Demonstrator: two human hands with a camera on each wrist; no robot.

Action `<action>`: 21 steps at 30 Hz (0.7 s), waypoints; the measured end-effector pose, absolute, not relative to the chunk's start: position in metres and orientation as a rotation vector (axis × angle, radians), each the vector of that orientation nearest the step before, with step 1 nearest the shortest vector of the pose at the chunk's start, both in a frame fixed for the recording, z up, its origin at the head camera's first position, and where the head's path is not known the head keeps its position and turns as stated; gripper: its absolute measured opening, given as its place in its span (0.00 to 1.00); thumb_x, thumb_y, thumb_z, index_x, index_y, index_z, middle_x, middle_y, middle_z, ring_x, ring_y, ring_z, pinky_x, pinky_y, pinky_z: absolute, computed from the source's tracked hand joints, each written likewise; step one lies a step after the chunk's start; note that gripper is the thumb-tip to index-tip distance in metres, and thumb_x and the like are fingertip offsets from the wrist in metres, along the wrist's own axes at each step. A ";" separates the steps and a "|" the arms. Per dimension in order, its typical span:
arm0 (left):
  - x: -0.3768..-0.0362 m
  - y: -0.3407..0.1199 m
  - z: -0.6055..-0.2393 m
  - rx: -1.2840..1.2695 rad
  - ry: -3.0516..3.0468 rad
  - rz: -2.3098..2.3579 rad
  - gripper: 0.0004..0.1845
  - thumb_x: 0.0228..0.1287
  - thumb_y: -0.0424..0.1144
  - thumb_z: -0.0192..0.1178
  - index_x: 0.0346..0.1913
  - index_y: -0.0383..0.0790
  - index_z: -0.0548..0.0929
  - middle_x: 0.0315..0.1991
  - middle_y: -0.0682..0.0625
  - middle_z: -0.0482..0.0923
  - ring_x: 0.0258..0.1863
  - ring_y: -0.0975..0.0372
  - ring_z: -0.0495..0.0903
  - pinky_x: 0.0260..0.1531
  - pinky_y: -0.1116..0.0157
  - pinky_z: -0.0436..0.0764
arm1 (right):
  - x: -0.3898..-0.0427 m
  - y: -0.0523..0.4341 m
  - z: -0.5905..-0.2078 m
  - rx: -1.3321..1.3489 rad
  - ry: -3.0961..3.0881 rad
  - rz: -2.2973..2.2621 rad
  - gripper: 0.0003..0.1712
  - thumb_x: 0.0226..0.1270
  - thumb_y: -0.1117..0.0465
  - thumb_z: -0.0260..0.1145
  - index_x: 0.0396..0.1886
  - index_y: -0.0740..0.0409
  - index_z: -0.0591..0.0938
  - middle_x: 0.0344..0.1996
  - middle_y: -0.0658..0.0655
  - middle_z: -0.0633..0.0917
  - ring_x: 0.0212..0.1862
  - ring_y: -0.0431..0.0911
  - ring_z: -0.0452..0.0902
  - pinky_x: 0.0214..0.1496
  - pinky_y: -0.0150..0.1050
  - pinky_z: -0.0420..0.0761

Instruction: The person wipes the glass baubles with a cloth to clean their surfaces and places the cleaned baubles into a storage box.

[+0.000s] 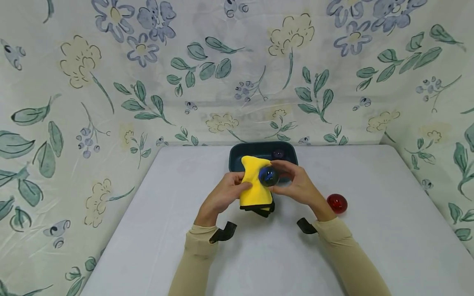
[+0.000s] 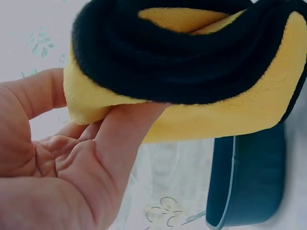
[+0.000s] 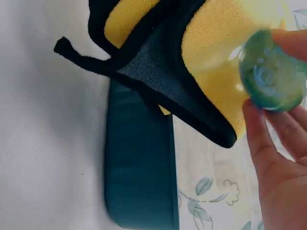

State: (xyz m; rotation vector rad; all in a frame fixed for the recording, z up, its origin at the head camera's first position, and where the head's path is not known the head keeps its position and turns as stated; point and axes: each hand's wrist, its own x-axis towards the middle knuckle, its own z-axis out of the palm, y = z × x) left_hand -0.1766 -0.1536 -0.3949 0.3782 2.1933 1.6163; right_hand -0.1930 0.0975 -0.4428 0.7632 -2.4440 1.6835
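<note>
Blue glass ball [image 1: 268, 176]: I see it pinched in right hand [image 1: 298, 187], touching the upright yellow cloth [image 1: 254, 185] gripped by left hand [image 1: 224, 195].

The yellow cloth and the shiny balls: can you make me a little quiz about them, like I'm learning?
1. True or false: the left hand holds the yellow cloth.
2. What do the right hand's fingers hold against the cloth? A) the blue ball B) a spoon C) a cup
3. Fill in: the red ball lies on the white ____, right of the hands.

Key
1. True.
2. A. The ball looks blue from the head view, blue-green from the right wrist view.
3. Table. The dark tray sits behind the hands.
</note>
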 end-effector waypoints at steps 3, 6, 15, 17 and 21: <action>-0.178 -0.154 -0.396 0.371 2.194 1.620 0.22 0.76 0.36 0.56 0.66 0.26 0.76 0.56 0.34 0.84 0.42 0.60 0.86 0.54 0.58 0.88 | -0.193 0.098 -0.443 0.747 -2.489 1.674 0.41 0.57 0.66 0.78 0.72 0.60 0.74 0.70 0.63 0.78 0.66 0.58 0.79 0.70 0.51 0.80; -0.180 -0.154 -0.398 0.347 2.181 1.630 0.22 0.75 0.36 0.58 0.66 0.27 0.77 0.56 0.34 0.85 0.42 0.60 0.87 0.53 0.58 0.89 | -0.193 0.099 -0.444 0.751 -2.527 1.668 0.40 0.57 0.66 0.78 0.71 0.61 0.75 0.69 0.63 0.78 0.64 0.59 0.80 0.69 0.57 0.80; -0.181 -0.154 -0.399 0.276 2.161 1.664 0.22 0.74 0.36 0.60 0.65 0.29 0.78 0.55 0.36 0.86 0.41 0.61 0.87 0.52 0.59 0.89 | -0.193 0.103 -0.442 0.805 -2.578 1.684 0.37 0.55 0.67 0.79 0.66 0.61 0.77 0.64 0.65 0.80 0.54 0.56 0.83 0.60 0.51 0.86; -0.181 -0.153 -0.399 0.273 2.153 1.674 0.22 0.74 0.36 0.60 0.65 0.29 0.78 0.55 0.35 0.86 0.41 0.61 0.87 0.52 0.59 0.89 | -0.193 0.104 -0.441 0.825 -2.570 1.683 0.36 0.55 0.67 0.78 0.65 0.60 0.77 0.63 0.65 0.81 0.50 0.54 0.82 0.58 0.49 0.88; -0.181 -0.154 -0.399 0.297 2.140 1.685 0.22 0.74 0.36 0.60 0.65 0.27 0.78 0.56 0.34 0.85 0.41 0.61 0.87 0.53 0.59 0.89 | -0.192 0.105 -0.441 0.874 -2.540 1.709 0.36 0.54 0.67 0.78 0.64 0.57 0.77 0.63 0.64 0.79 0.49 0.54 0.81 0.57 0.46 0.88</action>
